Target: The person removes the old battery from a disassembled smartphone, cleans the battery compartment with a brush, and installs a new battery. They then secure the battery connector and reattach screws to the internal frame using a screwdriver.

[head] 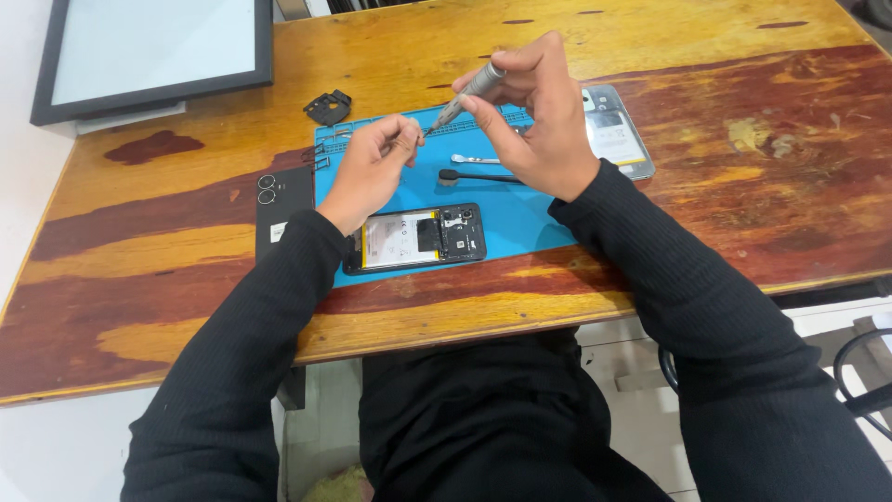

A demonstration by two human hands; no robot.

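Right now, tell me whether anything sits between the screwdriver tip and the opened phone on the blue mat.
Nothing visible does. The right hand holds the screwdriver above the blue mat, tip by the left hand fingertips. The opened phone lies nearer the person, uncovered; the black tool lies beyond it.

Blue work mat [520, 218]: crowded | opened phone [415, 239] fills its near edge | black-tipped tool [476, 176] and metal tweezers [476, 159] lie across the middle | second phone [616, 130] blocks the far right corner | black back cover [282, 219] just left | bare wooden table [762, 177] open to the right.
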